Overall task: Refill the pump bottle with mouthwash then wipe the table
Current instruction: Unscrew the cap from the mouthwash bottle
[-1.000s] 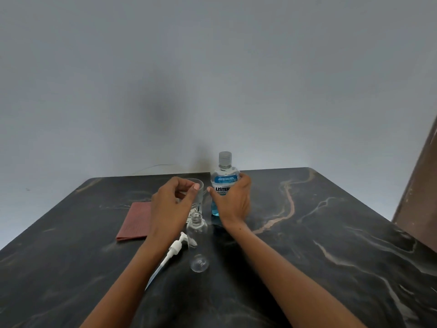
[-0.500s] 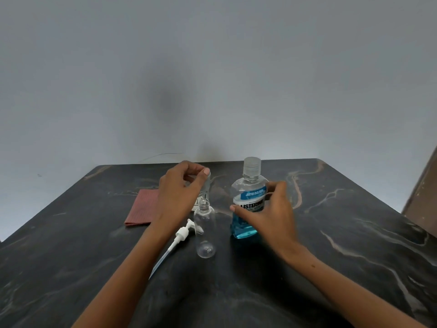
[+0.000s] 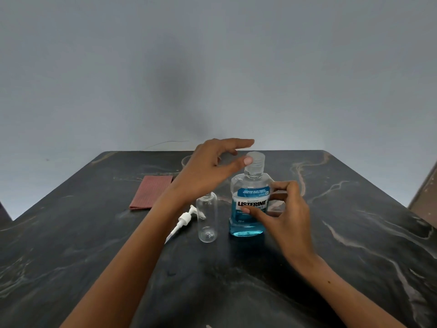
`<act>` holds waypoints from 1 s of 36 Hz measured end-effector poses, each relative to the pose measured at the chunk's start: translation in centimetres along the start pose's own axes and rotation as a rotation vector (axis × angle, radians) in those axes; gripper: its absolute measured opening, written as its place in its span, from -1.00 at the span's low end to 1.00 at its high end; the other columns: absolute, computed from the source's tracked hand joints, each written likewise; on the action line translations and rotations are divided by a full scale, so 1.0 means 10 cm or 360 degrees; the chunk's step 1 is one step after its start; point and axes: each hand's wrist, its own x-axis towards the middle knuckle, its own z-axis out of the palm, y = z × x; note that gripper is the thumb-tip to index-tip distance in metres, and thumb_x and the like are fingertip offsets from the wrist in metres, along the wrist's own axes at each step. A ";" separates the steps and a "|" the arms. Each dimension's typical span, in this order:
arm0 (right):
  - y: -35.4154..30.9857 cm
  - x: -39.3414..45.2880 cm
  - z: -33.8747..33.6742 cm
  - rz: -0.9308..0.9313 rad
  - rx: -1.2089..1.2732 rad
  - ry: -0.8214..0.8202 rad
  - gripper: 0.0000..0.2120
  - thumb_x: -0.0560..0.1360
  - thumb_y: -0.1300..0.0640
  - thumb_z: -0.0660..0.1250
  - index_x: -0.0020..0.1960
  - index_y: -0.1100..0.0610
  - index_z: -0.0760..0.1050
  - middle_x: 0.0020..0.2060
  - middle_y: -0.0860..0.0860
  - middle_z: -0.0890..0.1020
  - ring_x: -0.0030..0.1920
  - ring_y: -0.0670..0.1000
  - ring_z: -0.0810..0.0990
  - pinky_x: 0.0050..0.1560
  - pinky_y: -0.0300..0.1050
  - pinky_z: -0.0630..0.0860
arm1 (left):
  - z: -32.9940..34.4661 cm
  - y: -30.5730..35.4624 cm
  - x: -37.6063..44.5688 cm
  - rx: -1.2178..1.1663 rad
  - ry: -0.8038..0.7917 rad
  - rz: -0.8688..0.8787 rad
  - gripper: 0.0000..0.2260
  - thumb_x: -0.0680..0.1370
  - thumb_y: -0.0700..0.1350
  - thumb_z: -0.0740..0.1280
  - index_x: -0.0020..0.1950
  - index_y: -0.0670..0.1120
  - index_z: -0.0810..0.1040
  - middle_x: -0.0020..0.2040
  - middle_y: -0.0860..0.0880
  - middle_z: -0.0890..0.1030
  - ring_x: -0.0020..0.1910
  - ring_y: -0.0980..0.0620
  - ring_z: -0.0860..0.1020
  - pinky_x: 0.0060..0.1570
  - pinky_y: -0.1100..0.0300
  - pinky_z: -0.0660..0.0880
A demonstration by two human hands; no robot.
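The mouthwash bottle, clear with blue liquid and a clear cap, stands upright on the dark marble table. My right hand grips its body from the right. My left hand hovers open just left of the cap, thumb tip touching the cap's side. An empty clear pump bottle stands uncapped to the left of the mouthwash. Its white pump head lies on the table beside it. A folded reddish cloth lies further left.
A clear glass stands behind my left hand, mostly hidden. A grey wall rises behind the table's far edge. A brown surface shows at the right edge.
My right hand has pulled the mouthwash bottle nearer and to the right of the pump bottle. My left hand has left the glass and moved right to the cap.
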 end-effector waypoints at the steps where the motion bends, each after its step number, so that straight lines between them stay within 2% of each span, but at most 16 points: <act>1: 0.00 -0.01 0.00 0.0003 0.0011 -0.0012 -0.45 0.20 -0.14 0.50 0.06 -0.05 0.33 -0.07 -0.32 0.50 0.02 -0.37 0.52 -0.24 -0.50 0.52 | 0.00 0.00 0.01 0.0005 -0.0016 0.0005 -0.67 0.54 0.05 0.31 0.31 0.11 0.51 0.25 0.14 0.57 0.16 0.23 0.53 0.13 0.27 0.44; 5: -0.01 -0.01 0.00 0.0036 0.0070 -0.0085 -0.51 0.22 -0.11 0.46 0.05 -0.05 0.34 -0.06 -0.31 0.51 0.06 -0.39 0.51 -0.25 -0.49 0.53 | 0.02 0.02 0.05 -0.0002 -0.0088 0.0010 -0.70 0.56 -0.03 0.30 0.30 0.04 0.53 0.22 0.08 0.60 0.16 0.20 0.54 0.08 0.38 0.40; 8: -0.02 0.00 0.00 0.0059 0.0124 -0.0105 -0.54 0.23 -0.09 0.45 0.04 -0.06 0.35 -0.07 -0.33 0.51 0.03 -0.43 0.51 -0.28 -0.51 0.50 | 0.02 0.02 0.07 -0.0081 -0.0130 -0.0017 -0.72 0.55 -0.09 0.32 0.26 -0.03 0.57 0.19 0.01 0.63 0.16 0.12 0.56 0.15 0.18 0.48; 10: -0.03 0.00 -0.01 0.0069 0.0148 -0.0116 -0.55 0.23 -0.07 0.45 0.04 -0.07 0.35 -0.07 -0.32 0.52 0.02 -0.43 0.51 -0.28 -0.52 0.49 | 0.02 0.01 0.08 -0.0120 -0.0109 -0.0027 -0.74 0.54 -0.09 0.35 0.22 -0.04 0.60 0.15 0.02 0.65 0.12 0.11 0.58 0.13 0.15 0.49; 15: -0.04 0.01 -0.03 0.0094 0.0184 -0.0154 -0.52 0.25 -0.01 0.49 0.09 0.00 0.38 -0.03 -0.26 0.55 0.05 -0.36 0.53 -0.22 -0.43 0.56 | 0.08 -0.04 0.08 -0.0093 0.0060 0.0011 -0.81 0.47 -0.04 0.42 0.08 0.05 0.66 -0.13 0.21 0.63 -0.10 0.27 0.54 -0.12 0.39 0.35; 18: -0.05 0.01 -0.03 0.0078 0.0172 -0.0162 -0.50 0.23 -0.07 0.46 0.09 0.02 0.38 -0.03 -0.23 0.56 0.05 -0.33 0.53 -0.21 -0.39 0.58 | 0.14 -0.07 0.08 -0.0103 0.0229 0.0035 -0.83 0.40 0.03 0.47 -0.03 0.10 0.67 -0.18 0.25 0.60 -0.15 0.33 0.47 -0.20 0.51 0.31; 20: -0.06 0.00 -0.03 0.0091 0.0168 -0.0168 -0.48 0.22 -0.11 0.45 0.09 0.01 0.37 -0.03 -0.24 0.55 0.05 -0.33 0.53 -0.20 -0.37 0.59 | 0.17 -0.07 0.08 -0.0093 0.0253 0.0026 -0.81 0.37 0.09 0.47 -0.03 0.14 0.65 -0.16 0.23 0.60 -0.13 0.32 0.47 -0.19 0.51 0.32; 23: -0.06 0.00 -0.03 0.0112 0.0180 -0.0171 -0.50 0.23 -0.08 0.47 0.08 -0.02 0.37 -0.03 -0.24 0.55 0.06 -0.33 0.52 -0.20 -0.38 0.59 | 0.16 -0.07 0.07 -0.0012 0.0146 0.0011 -0.76 0.42 0.16 0.39 0.06 0.18 0.62 -0.01 0.25 0.62 0.06 0.26 0.48 -0.04 0.37 0.36; 26: -0.06 0.00 -0.04 0.0119 0.0196 -0.0179 -0.54 0.27 0.05 0.52 0.05 -0.09 0.36 -0.04 -0.22 0.56 0.05 -0.32 0.53 -0.21 -0.39 0.58 | 0.10 -0.08 0.05 -0.0098 -0.0038 0.0006 -0.75 0.53 0.00 0.33 0.21 0.09 0.59 0.15 0.18 0.62 0.15 0.35 0.50 0.02 0.50 0.41; 29: -0.07 0.00 -0.05 0.0110 0.0190 -0.0177 -0.53 0.28 0.12 0.54 0.02 -0.14 0.34 -0.04 -0.21 0.56 0.05 -0.31 0.54 -0.21 -0.38 0.58 | 0.04 -0.08 0.03 -0.0216 -0.0126 0.0024 -0.74 0.55 -0.16 0.32 0.23 0.00 0.59 0.13 0.12 0.65 0.12 0.32 0.56 0.03 0.56 0.41; 32: -0.06 0.01 -0.05 0.0128 0.0207 -0.0166 -0.53 0.27 0.12 0.55 0.03 -0.10 0.36 -0.04 -0.19 0.58 0.03 -0.29 0.55 -0.18 -0.33 0.61 | 0.04 -0.07 0.03 -0.0155 -0.0007 0.0058 -0.76 0.48 -0.08 0.42 0.14 0.02 0.63 0.04 0.16 0.67 0.05 0.31 0.57 -0.01 0.63 0.34; 34: -0.06 0.01 -0.04 0.0131 0.0205 -0.0165 -0.53 0.28 0.12 0.55 0.05 -0.08 0.36 -0.03 -0.19 0.57 0.04 -0.28 0.55 -0.17 -0.33 0.61 | 0.05 -0.07 0.04 -0.0109 0.0077 0.0040 -0.73 0.41 -0.02 0.48 0.10 0.05 0.62 -0.02 0.19 0.66 0.01 0.31 0.57 -0.04 0.61 0.35; 36: -0.05 0.01 -0.03 0.0134 0.0203 -0.0164 -0.53 0.29 0.11 0.54 0.04 -0.10 0.35 -0.03 -0.20 0.57 0.05 -0.30 0.54 -0.18 -0.35 0.60 | 0.07 -0.07 0.03 -0.0109 0.0033 0.0002 -0.64 0.40 0.03 0.47 0.18 0.08 0.57 0.07 0.19 0.64 0.08 0.32 0.54 0.00 0.55 0.33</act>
